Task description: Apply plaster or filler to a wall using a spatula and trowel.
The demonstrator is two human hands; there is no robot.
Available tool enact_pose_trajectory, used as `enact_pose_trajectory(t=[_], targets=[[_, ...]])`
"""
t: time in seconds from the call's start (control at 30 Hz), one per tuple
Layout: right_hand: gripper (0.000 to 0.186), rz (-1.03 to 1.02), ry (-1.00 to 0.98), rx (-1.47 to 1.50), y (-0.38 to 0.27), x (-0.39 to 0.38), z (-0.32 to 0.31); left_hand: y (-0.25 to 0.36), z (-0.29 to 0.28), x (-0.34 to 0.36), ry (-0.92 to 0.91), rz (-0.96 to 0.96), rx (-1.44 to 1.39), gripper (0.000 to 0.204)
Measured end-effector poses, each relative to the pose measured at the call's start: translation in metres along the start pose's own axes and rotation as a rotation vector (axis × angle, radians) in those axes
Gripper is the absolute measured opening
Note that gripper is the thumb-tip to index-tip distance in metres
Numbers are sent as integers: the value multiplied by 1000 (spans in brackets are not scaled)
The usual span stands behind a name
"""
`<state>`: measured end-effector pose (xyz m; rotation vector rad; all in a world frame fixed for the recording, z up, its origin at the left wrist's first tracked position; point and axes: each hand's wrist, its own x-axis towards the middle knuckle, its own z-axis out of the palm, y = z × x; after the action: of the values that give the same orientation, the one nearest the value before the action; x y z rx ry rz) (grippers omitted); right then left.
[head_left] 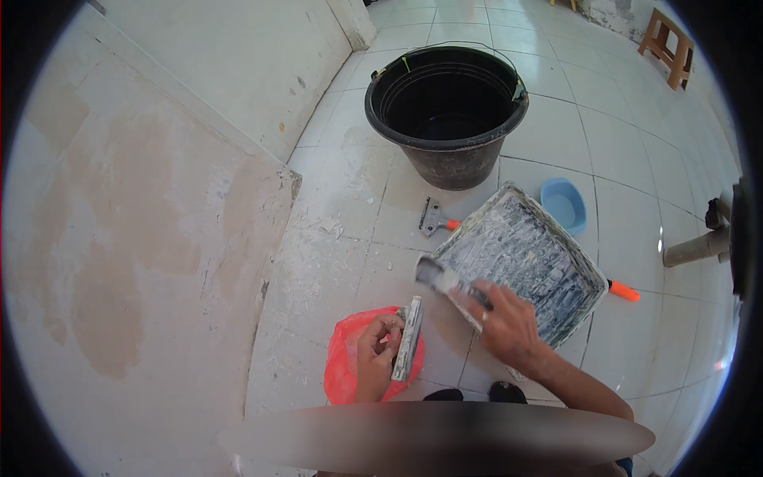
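Observation:
My left hand (375, 350) grips a flat putty-smeared trowel (408, 338), held on edge over a red plastic bag (343, 362) on the floor. My right hand (505, 322) holds a putty knife (441, 277) with a wide blade, its blade at the near left corner of a grey plaster-caked tray (528, 258). The two tools are apart, a short gap between them.
A large black bucket (447, 111) stands on the white tiled floor beyond the tray. An orange-handled scraper (433, 216) lies left of the tray, a small blue bowl (566, 203) behind it. A patched wall (127, 238) rises on the left. A wooden stool (668, 46) stands far right.

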<state>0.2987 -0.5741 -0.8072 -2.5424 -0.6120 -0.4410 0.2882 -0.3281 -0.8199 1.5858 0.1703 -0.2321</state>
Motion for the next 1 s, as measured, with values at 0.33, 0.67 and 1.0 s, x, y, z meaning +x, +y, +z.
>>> enact_pose_trajectory(t=[0.33,0.67,1.0], targets=[[54,27,-19,64,-9,-11,1,-6,-3,5,-15,6,-23,10],[64,-112,-97,225,-47,-36,-13,-10,0,10,-27,-69,-169,11],[63,-91,-91,230,-48,-30,-18,-17,-6,8,-49,98,-31,10]])
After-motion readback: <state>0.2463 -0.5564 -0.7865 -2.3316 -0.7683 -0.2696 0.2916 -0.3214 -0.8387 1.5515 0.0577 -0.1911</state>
